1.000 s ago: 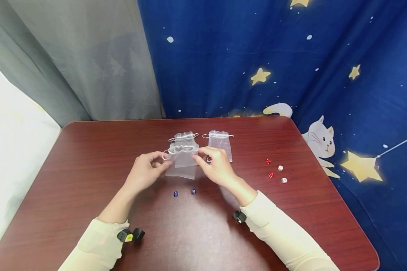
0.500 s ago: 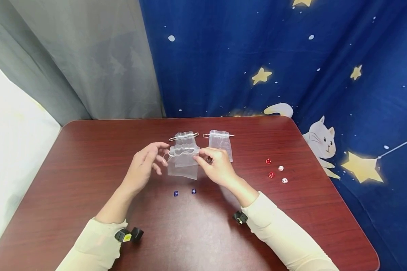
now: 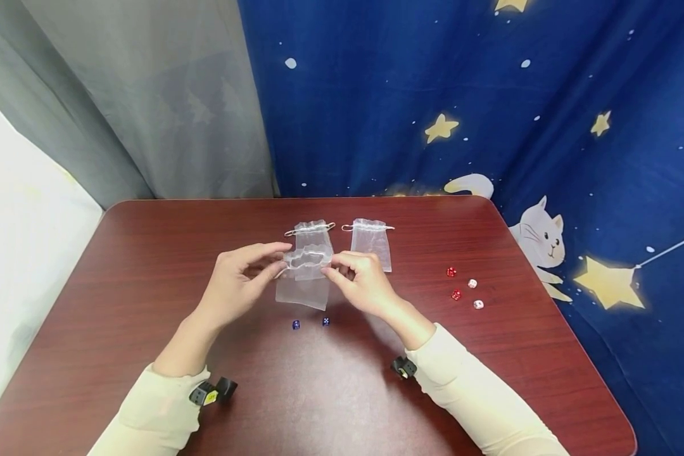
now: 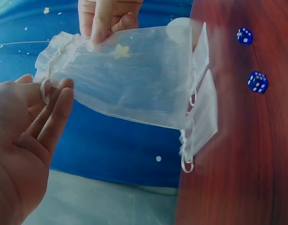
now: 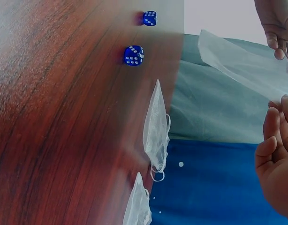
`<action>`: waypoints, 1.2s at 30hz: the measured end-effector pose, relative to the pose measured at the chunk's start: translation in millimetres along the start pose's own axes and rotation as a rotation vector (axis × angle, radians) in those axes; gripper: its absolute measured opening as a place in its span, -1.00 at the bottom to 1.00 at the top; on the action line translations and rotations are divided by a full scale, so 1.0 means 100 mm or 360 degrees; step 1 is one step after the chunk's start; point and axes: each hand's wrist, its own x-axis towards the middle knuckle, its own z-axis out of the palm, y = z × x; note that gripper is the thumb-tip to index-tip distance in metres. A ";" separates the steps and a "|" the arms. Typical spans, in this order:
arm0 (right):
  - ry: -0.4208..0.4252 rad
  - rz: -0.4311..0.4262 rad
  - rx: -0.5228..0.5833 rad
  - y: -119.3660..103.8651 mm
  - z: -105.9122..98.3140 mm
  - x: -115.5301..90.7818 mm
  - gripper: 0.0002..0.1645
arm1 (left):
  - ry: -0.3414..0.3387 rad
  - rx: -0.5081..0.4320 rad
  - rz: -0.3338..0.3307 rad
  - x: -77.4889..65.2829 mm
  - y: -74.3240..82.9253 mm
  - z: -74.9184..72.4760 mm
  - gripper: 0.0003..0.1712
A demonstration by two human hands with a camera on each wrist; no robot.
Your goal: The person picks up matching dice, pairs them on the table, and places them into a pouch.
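Where half a second ago its fingers stood spread, the left hand (image 3: pixel 236 278) now has thumb and forefinger either side of the bag's mouth, at the left corner. One sheer drawstring bag (image 3: pixel 302 291), white, raised off the table (image 3: pixel 91 316) between both hands; its mouth shows as a wider ring than before, which I take to mean the opening is coming loose. Right hand (image 3: pixel 361 282): pinched on the mouth's right edge. Left hand: a cord loop (image 4: pixel 44 92) by its fingers; whether these pinch, I cannot tell. Two blue dice (image 3: pixel 326 322), on the near side. Two like bags (image 3: pixel 370 244), lying beyond. Two red dice (image 3: pixel 451 272) and two white dice (image 3: pixel 472 284), well to the right.
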 end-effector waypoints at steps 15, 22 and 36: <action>-0.0075 -0.0060 0.0075 -0.02 0.04 0.03 -0.96 | -0.0267 0.0410 0.0426 0.06 0.04 -0.09 -0.62; -0.0054 -0.0062 0.0045 -0.01 0.05 0.03 -0.95 | -0.0190 0.0578 0.0406 0.06 0.03 -0.15 -0.67; -0.0025 -0.0022 0.0045 -0.01 0.04 0.00 -0.88 | -0.0069 0.0787 0.0359 0.05 -0.04 -0.23 -0.77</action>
